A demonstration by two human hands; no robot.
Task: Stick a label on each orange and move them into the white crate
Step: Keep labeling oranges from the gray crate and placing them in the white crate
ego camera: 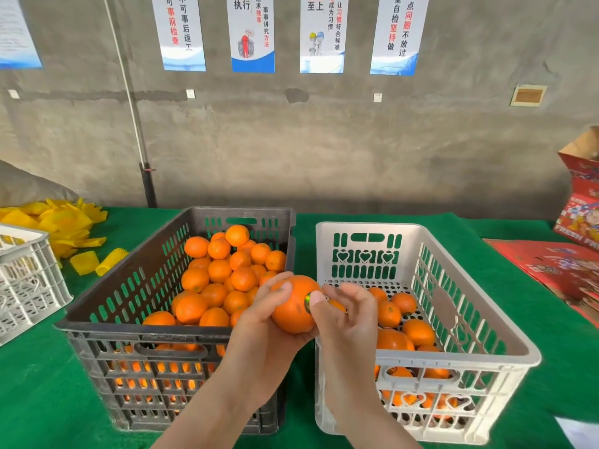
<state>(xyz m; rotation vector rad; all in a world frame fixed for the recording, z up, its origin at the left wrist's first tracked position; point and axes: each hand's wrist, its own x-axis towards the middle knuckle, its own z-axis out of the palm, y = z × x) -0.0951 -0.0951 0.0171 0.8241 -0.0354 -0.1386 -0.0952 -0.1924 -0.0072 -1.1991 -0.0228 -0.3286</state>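
1. Far left of the grip: a small white crate (22, 280) was seen at the frame edge, with yellow foam nets (55, 228) heaped behind it on the green cloth (39, 384).
2. Just left of the grip: a dark crate (146, 330) was set on the cloth and filled with a pile of oranges (220, 270), stacked higher toward its far end.
3. Left hand (259, 335): its fingers were curled round one orange (291, 309), which was cupped from below and from the left. The grip was held above the gap between the two crates, level with their rims.
4. A label (307, 301) was seen on the right face of the held orange, partly covered by a thumb.
5. Right hand (346, 322): its thumb (316, 298) was pressed flat onto the label. The other fingers were spread loosely and nothing was gripped by them. Whether they touched the orange could not be told.
6. Just right of the grip: the white crate (366, 228) was placed parallel to the dark crate, close beside it. A few oranges (418, 332) were lying on its floor, below the right hand's fingers and beyond them.
7. Far right of the grip: red printed cartons (557, 267) were laid flat and stacked at the table edge.
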